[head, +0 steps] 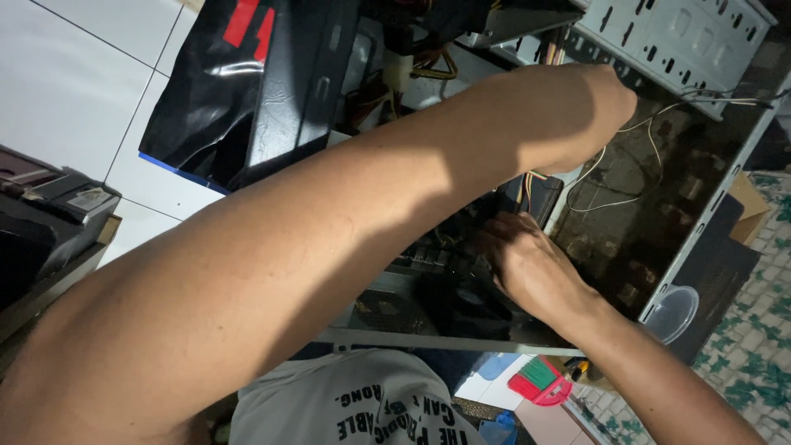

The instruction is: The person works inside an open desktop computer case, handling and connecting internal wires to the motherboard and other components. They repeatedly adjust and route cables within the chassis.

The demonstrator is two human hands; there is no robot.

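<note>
Right hand, frame centre, fingers curled down onto fan just lower left; grip unclear. Left hand hidden.

A clear plastic cup sits near right beside a cardboard box. A red-and-green brush lies near. A black panel with red tape leans far left on white floor tiles.
</note>
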